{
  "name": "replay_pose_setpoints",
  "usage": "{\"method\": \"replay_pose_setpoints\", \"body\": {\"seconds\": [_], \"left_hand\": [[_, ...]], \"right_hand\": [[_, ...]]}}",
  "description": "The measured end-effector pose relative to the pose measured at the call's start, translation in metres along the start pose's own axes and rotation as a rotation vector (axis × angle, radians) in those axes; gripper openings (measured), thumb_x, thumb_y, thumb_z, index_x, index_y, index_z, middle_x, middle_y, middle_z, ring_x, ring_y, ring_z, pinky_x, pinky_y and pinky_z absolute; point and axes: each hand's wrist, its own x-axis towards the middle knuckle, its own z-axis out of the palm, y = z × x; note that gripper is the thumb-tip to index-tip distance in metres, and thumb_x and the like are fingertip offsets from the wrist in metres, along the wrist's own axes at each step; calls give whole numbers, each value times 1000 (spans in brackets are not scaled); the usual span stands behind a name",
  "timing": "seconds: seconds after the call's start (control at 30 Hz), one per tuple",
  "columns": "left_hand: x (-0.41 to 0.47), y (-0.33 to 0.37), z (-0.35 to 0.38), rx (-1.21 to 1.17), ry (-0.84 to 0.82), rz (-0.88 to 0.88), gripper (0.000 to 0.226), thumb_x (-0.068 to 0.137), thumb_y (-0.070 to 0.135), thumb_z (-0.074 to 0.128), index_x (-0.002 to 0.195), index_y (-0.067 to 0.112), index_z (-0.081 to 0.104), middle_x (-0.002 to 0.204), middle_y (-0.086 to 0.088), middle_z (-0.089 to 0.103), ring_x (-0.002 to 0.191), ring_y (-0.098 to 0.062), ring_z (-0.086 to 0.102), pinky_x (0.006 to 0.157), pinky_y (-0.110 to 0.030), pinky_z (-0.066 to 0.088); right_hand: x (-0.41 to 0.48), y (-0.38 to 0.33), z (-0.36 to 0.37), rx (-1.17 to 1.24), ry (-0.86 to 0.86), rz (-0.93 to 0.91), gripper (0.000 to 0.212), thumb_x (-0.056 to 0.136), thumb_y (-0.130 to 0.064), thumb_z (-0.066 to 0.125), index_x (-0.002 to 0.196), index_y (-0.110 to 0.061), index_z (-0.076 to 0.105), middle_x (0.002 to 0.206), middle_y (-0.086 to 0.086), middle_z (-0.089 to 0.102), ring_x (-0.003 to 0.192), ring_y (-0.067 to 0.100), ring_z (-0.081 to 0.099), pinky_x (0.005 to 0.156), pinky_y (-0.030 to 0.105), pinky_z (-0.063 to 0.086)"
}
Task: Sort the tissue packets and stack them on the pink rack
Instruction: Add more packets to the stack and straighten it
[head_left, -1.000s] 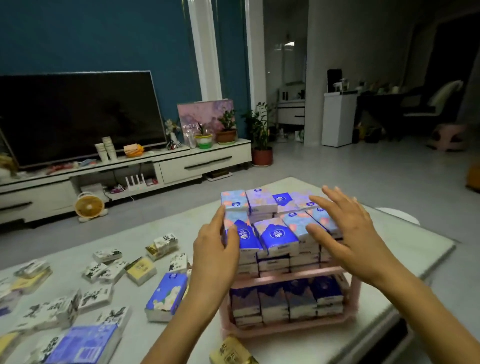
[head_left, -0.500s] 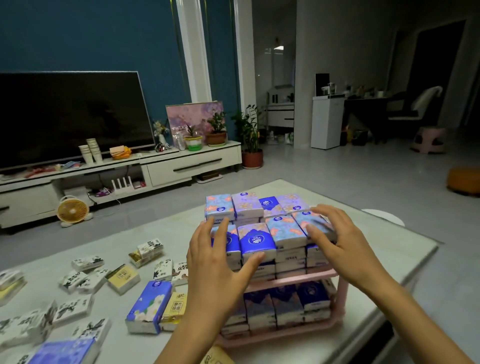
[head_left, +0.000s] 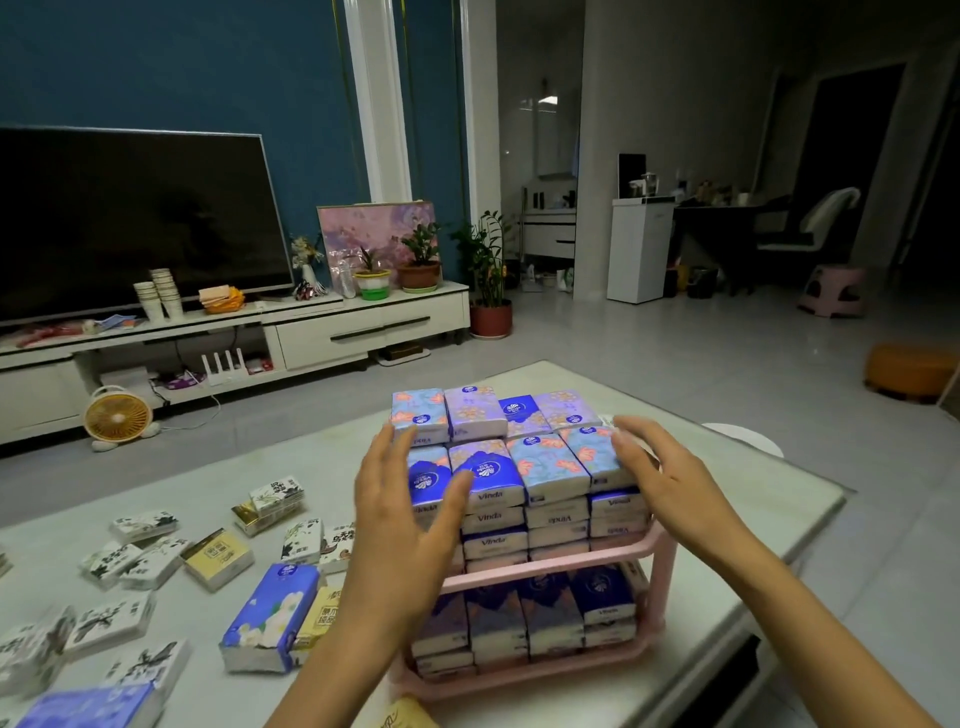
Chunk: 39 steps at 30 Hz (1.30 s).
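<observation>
We've got bare table (head_left: 774, 493) rt of the pink rack (head_left: 545, 571) — left side's crowded w/ loose packets (head_left: 140, 566), both tiers packed full.

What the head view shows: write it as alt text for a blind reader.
Left hand and right hand, fingers straight, flank the packets stacked on the top shelf of a pink rack, whose lower shelf is also full. Loose packets lie on the table to its left.
</observation>
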Motion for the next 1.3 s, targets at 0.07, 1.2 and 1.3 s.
{"method": "replay_pose_setpoints", "body": {"seconds": [0.07,1.2,1.3], "left_hand": [[10,-3,-8,-98,76,-78,74,81,69,40,139,23,36,147,2,32,133,-13,32,108,-36,31],[56,-13,-11,-549,-191,-436,50,98,46,16,133,21,43,101,10,50,81,3,51,61,-6,43],[47,-28,-33,-467,-136,-436,65,90,57,15,144,23,28,146,6,36,125,-8,39,103,-31,30]], "right_hand": [[11,0,-6,52,116,13,38,96,-33,43,129,-16,51,130,-3,52,116,11,49,97,27,37],[59,-46,18,-350,-256,-105,51,98,-40,32,145,-19,29,155,-2,21,143,12,13,113,27,14],[42,-68,23,-358,-233,-232,48,98,-39,36,143,-22,33,153,-4,25,142,8,16,109,22,16]]}}
